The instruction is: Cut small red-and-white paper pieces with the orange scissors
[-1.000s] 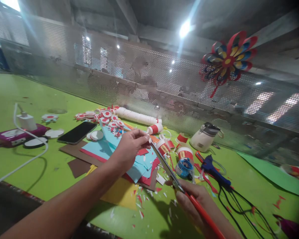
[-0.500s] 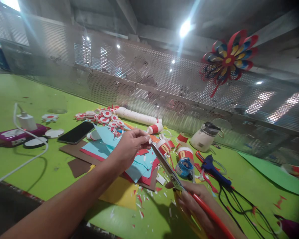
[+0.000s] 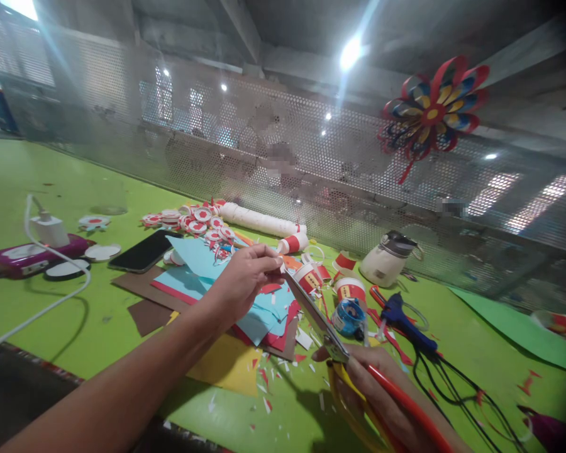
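My left hand (image 3: 249,277) pinches a small white piece (image 3: 282,265) between thumb and fingertips, above a stack of light blue (image 3: 191,283), red and brown sheets. In my right hand (image 3: 368,377) is a pair of scissors (image 3: 318,318) with red and yellow handles. The scissors' tips are at the small white piece, by the fingertips of my left hand. Red and white paper scraps (image 3: 266,380) lie scattered on the green table (image 3: 136,346) below. A yellow sheet (image 3: 231,365) lies under my left forearm.
Cut paper cups (image 3: 351,289), blue tape (image 3: 349,318), a blue glue gun (image 3: 405,321) and a white container (image 3: 387,261) stand to the right. A phone (image 3: 144,250), power bank (image 3: 38,255) and cable lie left. Behind are red-white discs (image 3: 202,217) and a perforated screen (image 3: 264,151).
The scissors' yellow handle has swung slightly away from the red one. The corner of the upper light blue sheet has shifted left, over the phone's edge. My left hand has hardly moved.
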The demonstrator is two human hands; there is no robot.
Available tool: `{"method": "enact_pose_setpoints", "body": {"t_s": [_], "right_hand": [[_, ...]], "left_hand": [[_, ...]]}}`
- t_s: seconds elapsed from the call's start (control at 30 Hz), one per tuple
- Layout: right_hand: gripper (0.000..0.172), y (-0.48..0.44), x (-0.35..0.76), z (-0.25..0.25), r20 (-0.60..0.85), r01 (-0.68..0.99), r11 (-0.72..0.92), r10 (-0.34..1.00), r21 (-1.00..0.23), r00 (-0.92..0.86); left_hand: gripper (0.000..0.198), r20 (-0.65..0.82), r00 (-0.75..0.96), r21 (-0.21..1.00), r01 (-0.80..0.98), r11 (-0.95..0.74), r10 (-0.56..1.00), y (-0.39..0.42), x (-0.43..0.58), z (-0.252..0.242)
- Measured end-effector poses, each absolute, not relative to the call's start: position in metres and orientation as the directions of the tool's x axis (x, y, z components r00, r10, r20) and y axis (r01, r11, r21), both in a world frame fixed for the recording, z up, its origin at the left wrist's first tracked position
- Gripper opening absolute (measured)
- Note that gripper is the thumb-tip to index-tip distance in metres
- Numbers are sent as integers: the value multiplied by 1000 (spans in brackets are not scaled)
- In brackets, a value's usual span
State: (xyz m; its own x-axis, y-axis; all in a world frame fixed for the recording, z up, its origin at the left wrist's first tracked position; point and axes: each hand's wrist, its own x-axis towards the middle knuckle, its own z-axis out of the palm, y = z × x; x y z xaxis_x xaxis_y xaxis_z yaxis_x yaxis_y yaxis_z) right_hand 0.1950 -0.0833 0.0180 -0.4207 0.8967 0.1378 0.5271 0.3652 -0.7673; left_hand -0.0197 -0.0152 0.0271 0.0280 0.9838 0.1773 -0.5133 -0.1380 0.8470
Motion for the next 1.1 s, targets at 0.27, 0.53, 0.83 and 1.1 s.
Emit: {"method": "enact_pose_setpoints", "body": {"t_s": [0.27,0.53,0.83,1.1], "right_hand": [[50,-82,197,9,96,484,303,909,-821,-405],[48,-69,201,5,40,530,368,847,-764,-531],[53,-71,197,8,45,544,333,879,-770,-474],[50,-73,195,8,77,524,333,889,-784,-450]], "left_hand": [[9,167,20,850,-509,-134,986,-16,-19,27],[10,171,17,858,-495,-140,985,-15,-19,26],[8,166,48,872,-474,-124,985,-16,-21,27],[9,179,47,874,-467,-137,983,-15,-21,27]]}}
